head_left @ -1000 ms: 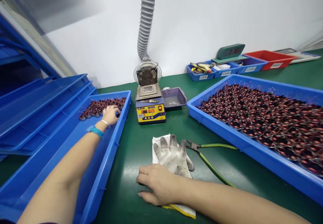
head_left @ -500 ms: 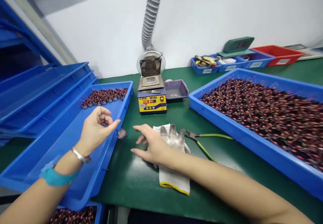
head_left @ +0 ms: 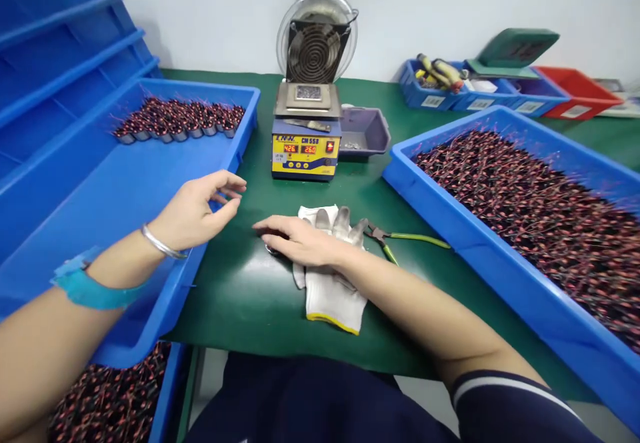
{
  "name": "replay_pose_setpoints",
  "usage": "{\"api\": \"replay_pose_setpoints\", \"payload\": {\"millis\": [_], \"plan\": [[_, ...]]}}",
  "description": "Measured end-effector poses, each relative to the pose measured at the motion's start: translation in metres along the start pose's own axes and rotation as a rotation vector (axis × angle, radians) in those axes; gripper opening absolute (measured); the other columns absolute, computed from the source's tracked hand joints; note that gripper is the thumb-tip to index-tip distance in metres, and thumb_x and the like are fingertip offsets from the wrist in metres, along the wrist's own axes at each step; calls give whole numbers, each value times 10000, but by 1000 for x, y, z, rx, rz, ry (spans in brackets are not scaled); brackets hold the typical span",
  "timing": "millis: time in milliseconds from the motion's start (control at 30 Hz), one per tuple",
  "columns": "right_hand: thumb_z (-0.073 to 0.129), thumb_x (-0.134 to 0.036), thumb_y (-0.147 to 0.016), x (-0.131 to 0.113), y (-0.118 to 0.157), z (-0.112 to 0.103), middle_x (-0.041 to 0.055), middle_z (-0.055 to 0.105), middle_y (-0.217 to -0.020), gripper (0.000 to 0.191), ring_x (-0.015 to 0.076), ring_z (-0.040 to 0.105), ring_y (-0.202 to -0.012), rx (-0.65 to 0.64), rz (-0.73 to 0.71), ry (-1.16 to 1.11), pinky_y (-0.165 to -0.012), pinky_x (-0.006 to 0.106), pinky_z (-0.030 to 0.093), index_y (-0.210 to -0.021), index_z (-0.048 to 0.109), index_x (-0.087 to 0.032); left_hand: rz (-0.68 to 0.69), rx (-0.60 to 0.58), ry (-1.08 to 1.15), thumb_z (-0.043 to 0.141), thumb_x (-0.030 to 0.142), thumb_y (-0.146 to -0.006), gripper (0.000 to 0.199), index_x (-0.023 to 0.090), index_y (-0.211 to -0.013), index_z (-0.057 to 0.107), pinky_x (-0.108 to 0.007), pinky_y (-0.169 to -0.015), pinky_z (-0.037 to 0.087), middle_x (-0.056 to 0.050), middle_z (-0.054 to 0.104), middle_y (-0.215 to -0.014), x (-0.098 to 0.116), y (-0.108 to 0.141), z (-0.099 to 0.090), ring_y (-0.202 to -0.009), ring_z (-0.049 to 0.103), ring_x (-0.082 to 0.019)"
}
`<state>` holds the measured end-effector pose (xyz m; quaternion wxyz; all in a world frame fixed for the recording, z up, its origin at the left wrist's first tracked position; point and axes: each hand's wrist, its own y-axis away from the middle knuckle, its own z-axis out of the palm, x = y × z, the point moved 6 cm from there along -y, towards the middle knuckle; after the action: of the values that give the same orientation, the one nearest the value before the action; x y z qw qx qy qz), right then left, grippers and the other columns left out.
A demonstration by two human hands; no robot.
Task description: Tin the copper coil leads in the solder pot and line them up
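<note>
"On the green bench top [head_left: 240, 313], where is the part?"

"The small dark part [head_left: 271, 249] lies just left of the glove, mostly hidden under the fingers of your right hand [head_left: 305, 242]. Only a sliver of its pale edge shows."

"What is the state of the fingers?"

"Right: palm down, fingers held close together and bent over the part. Whether they pinch it cannot be told. Left hand [head_left: 200, 211]: fingers loosely curled, thumb a little apart, nothing visible between them."

"How should the part be handled?"

"Close your thumb and fingertips on its sides and lift straight up; dragging could mark it. If it carries wires like the wired parts [head_left: 180, 120] in the left tray, keep your fingers off them, as they would probably bend easily."

"And the surroundings?"

"Mind the white glove [head_left: 333, 300] beneath your right wrist; its cloth could snag a wire. Leave the green-handled cutters [head_left: 403, 236] beyond it undisturbed. Your left hand is by the near side wall of the left tray [head_left: 133, 193]; clear that rim. Keep both bare hands away from the yellow-fronted unit [head_left: 306, 156], which may be hot. The right tray [head_left: 475, 250] is full of wired parts; do not jolt it."
</note>
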<state>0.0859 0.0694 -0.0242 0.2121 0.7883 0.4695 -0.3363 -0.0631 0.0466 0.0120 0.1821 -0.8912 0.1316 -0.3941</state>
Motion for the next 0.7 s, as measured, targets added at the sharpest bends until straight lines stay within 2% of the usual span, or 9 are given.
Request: {"api": "replay_pose_setpoints", "payload": {"millis": [33,100,167,233,300,400,500,600,700], "plan": [[508,-193,-831,0,3,-3,95,536,-1208,412,160,502,-1099,-80,-14,30,-995,273,365,-1215,542,-49,4,1,15,490,269,-739,314,91,-979,589,-244,-693,503,-69,642,-917,-1,0,-1,-790,619,-148],[618,-141,-704,1,8,-4,101,474,-1289,593,179,459,-1165,-194,-40,76,-1024,270,344,-1279,498,-54,27,-2,12,501,268,-737,306,99,-973,598,-245,-695,505,-60,644,-903,-1,0,0,-775,619,-143],[653,-130,-666,2,12,-4,110,470,-1285,641,181,449,-1172,-194,-57,107,-1030,266,338,-1280,491,-40,38,-2,8,509,277,-736,310,105,-975,604,-249,-703,504,-53,643,-901,-1,0,1,-781,618,-142],[643,-144,-712,4,13,-2,123,517,-1205,500,172,484,-1108,-113,-60,145,-1000,266,359,-1186,550,-18,5,8,50,525,306,-737,323,99,-971,606,-255,-703,505,-59,642,-896,-1,1,2,-780,617,-146],[661,-193,-735,3,14,1,127,555,-1097,379,162,518,-1007,-36,-74,167,-935,264,397,-1063,593,-15,-88,4,154,563,353,-734,357,88,-971,599,-262,-708,505,-77,639,-913,-2,1,2,-789,614,-149],[695,-313,-727,-1,16,-2,107,578,-994,382,144,533,-874,101,-64,155,-808,261,432,-984,590,-51,-292,-22,299,661,448,-683,476,85,-979,577,-259,-702,493,-99,627,-935,-2,5,6,-793,595,-147],[694,-344,-719,-6,21,-18,70,598,-907,369,118,533,-786,324,-51,59,-725,236,424,-950,577,-81,-447,-119,362,734,525,-571,586,82,-911,554,-231,-579,440,-72,600,-781,4,11,20,-661,542,-121],[693,-262,-684,-13,25,-28,40,596,-826,307,90,516,-702,469,-114,-43,-651,207,401,-907,581,-84,-474,-250,416,716,530,-580,514,100,-737,482,-194,-466,310,1,476,-579,17,12,43,-510,402,-67],[687,-237,-658,-17,27,-33,20,576,-756,269,75,480,-635,529,-134,-86,-600,201,375,-856,586,-86,-374,-239,435,629,480,-676,460,133,-578,344,-184,-439,199,39,311,-493,28,5,56,-469,261,-38]]}}
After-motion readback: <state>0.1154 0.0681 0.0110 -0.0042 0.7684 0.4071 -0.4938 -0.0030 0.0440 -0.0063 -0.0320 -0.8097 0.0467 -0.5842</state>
